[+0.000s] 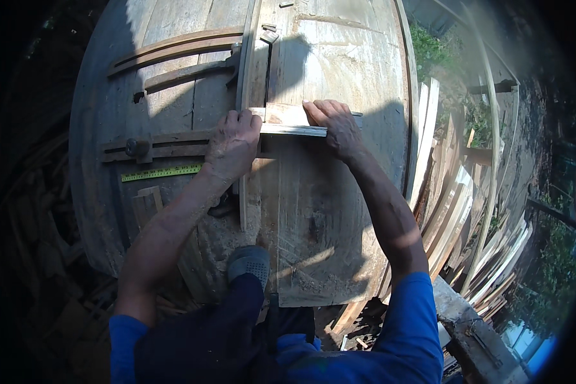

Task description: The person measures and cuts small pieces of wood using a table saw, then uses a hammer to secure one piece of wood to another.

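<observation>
Both my hands hold a short, flat piece of wood (287,114) with a bright pale near edge, lying across the plank worktop (339,211). My left hand (235,136) is closed at its left end, over the long upright wooden strip that runs away from me. Around the right end, my right hand (335,121) has its fingers bent over the top; its thumb is hidden. Just beyond the wood runs a dark narrow slot (267,70) alongside the long wooden strip (249,57). Left of my left wrist lies a yellow tape measure blade (160,173).
Curved slotted wooden bars (179,51) and a dark knob (134,148) sit on the left half. Small offcuts (269,36) lie near the slot's far end. Stacked wood strips (451,211) stand off the right edge. My shoe (248,262) rests at the near side.
</observation>
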The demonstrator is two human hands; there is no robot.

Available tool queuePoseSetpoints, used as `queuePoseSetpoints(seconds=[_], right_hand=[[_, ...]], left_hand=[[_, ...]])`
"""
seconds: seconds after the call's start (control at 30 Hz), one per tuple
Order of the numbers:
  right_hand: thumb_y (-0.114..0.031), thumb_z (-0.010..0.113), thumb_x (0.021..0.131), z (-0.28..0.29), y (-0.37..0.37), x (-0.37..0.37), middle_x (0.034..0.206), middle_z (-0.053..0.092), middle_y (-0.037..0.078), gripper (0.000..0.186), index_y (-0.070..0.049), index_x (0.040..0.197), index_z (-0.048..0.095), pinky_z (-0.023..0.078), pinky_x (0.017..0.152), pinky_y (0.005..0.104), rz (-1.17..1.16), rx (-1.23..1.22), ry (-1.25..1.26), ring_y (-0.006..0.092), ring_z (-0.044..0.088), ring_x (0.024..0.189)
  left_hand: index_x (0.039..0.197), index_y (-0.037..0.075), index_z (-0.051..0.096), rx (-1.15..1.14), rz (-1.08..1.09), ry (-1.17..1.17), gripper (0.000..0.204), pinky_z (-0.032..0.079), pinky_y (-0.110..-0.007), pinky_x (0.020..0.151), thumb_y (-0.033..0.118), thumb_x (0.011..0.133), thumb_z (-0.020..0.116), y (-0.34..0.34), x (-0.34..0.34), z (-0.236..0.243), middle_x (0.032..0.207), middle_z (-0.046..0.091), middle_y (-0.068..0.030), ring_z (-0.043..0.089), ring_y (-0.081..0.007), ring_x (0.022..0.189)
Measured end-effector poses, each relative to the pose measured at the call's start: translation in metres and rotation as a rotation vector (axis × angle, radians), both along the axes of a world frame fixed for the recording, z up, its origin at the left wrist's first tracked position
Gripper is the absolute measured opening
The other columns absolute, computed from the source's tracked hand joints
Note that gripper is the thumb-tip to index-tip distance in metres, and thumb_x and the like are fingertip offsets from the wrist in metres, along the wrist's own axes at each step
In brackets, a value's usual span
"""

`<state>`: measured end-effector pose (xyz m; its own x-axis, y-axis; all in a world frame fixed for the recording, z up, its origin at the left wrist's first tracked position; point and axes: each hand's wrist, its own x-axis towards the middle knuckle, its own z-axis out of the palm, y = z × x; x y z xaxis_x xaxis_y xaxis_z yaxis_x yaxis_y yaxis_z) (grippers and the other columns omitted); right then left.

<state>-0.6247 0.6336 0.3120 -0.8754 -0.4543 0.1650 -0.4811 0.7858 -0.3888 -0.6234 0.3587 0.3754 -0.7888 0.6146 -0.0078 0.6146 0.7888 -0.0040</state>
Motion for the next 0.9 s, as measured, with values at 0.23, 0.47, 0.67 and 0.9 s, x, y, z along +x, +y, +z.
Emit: queuePoseSetpoints(seconds=[0.23, 0.47, 0.67, 0.9], right_hand=[[-0.019, 0.055, 0.095, -0.004, 0.003, -0.013, 0.130, 0.062, 0.014, 0.049, -0.007, 0.142, 0.056, 0.041, 0.106, 0.0446, -0.014, 0.059, -0.023, 0.0317, 0.057, 0.122], [-0.020, 0.056, 0.094, -0.009, 0.004, -0.023, 0.128, 0.063, 0.014, 0.048, -0.007, 0.140, 0.057, 0.043, 0.104, 0.0451, -0.003, 0.056, 0.041, 0.0318, 0.059, 0.120], [-0.019, 0.058, 0.091, -0.008, 0.006, -0.028, 0.125, 0.064, 0.013, 0.049, -0.007, 0.138, 0.058, 0.044, 0.102, 0.0450, 0.000, 0.018, 0.065, 0.0320, 0.060, 0.117], [-0.018, 0.062, 0.088, -0.009, 0.006, -0.035, 0.122, 0.064, 0.014, 0.049, -0.006, 0.136, 0.059, 0.045, 0.100, 0.0452, 0.011, -0.023, 0.132, 0.0327, 0.061, 0.114]], left_hand=[[0.102, 0.002, 0.058, -0.062, 0.012, -0.064, 0.024, 0.051, -0.039, 0.083, 0.007, 0.079, 0.064, 0.005, -0.011, 0.005, 0.104, 0.056, -0.0150, 0.059, -0.0289, 0.097], [0.104, 0.000, 0.058, -0.013, 0.027, -0.066, 0.025, 0.052, -0.041, 0.085, 0.003, 0.080, 0.061, 0.006, -0.020, 0.005, 0.104, 0.058, -0.0159, 0.061, -0.0312, 0.098], [0.106, 0.001, 0.061, -0.041, 0.011, -0.036, 0.026, 0.053, -0.039, 0.084, 0.008, 0.081, 0.063, 0.007, -0.027, 0.003, 0.105, 0.060, -0.0144, 0.063, -0.0281, 0.098], [0.106, 0.001, 0.058, 0.033, 0.044, -0.051, 0.025, 0.053, -0.042, 0.086, -0.001, 0.081, 0.060, 0.008, -0.033, 0.001, 0.102, 0.060, -0.0158, 0.062, -0.0326, 0.097]])
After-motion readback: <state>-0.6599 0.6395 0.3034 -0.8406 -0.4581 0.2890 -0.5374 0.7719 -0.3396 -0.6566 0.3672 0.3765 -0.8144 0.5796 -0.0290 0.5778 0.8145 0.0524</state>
